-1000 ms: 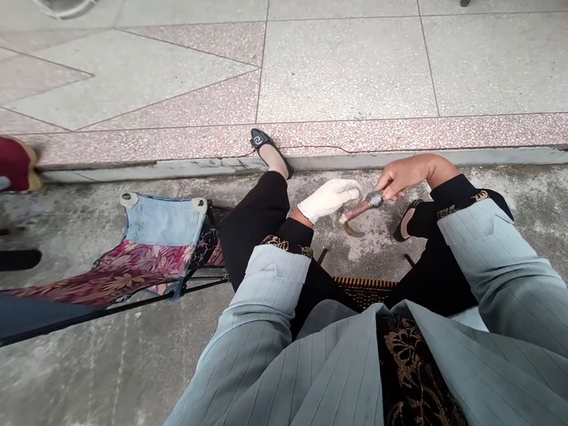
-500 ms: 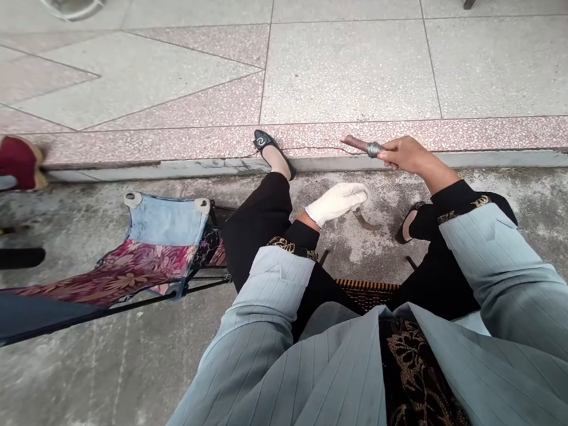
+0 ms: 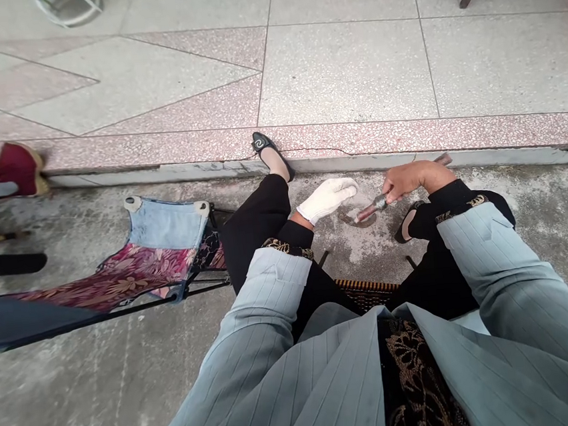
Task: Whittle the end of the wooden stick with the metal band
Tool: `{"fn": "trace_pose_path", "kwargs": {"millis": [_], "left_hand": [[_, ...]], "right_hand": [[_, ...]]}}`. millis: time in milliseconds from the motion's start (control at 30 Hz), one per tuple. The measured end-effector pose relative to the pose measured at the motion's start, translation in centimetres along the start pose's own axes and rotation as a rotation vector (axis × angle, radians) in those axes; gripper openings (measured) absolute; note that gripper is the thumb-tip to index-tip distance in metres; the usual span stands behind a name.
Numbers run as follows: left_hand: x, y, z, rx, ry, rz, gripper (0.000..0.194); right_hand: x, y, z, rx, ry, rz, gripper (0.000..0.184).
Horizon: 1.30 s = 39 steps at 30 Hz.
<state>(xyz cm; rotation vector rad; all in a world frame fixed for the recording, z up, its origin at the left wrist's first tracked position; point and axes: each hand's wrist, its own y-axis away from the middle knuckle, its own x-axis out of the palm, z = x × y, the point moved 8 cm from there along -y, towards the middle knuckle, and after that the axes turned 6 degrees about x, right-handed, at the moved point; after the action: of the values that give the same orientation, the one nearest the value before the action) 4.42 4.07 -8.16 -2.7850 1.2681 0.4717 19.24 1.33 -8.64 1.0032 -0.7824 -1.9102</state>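
Note:
My right hand (image 3: 404,180), bare, is wrapped round a short brownish stick-like tool (image 3: 371,210) with grey wire wound about its middle. One end slants down to the left; the other shows beyond my wrist. That lower end meets or overlaps a dark curved piece (image 3: 363,223), low between my feet; whether they touch I cannot tell. My left hand (image 3: 325,199), in a white knitted glove, hovers just left of the tool with its fingers curled together. What the glove holds, if anything, is hidden.
A raised tiled step (image 3: 345,73) runs across in front, and one of my feet rests on its edge. To the left stands a folding chair (image 3: 133,271) with patterned fabric. Another person's red shoe (image 3: 16,170) is farther left. A woven stool (image 3: 366,291) is beneath me.
My right hand has come down and turned, swinging the tool's end from the step edge toward the curved piece. My gloved left hand has shifted slightly left.

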Motion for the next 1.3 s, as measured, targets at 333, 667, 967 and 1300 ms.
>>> {"fn": "trace_pose_path", "kwargs": {"millis": [333,667,967,1300], "left_hand": [[2.3,-0.3,1.2,-0.002,0.133,0.073,0.037],[2.6,0.0,-0.3,0.021,-0.002,0.118,0.029],[1.2,-0.2,0.5,-0.022,0.033,-0.014,0.032],[1.0,-0.5,1.5,-0.044,0.121,-0.132,0.027]], "right_hand": [[-4.1,2.4,2.4,-0.409,-0.572,-0.318,0.03],[-5.2,0.6,-1.0,0.16,0.078,-0.635,0.025],[0.1,-0.7,-0.5,0.05,0.184,-0.028,0.023],[-3.9,2.2,1.9,-0.418,-0.556,-0.3,0.037]]}}
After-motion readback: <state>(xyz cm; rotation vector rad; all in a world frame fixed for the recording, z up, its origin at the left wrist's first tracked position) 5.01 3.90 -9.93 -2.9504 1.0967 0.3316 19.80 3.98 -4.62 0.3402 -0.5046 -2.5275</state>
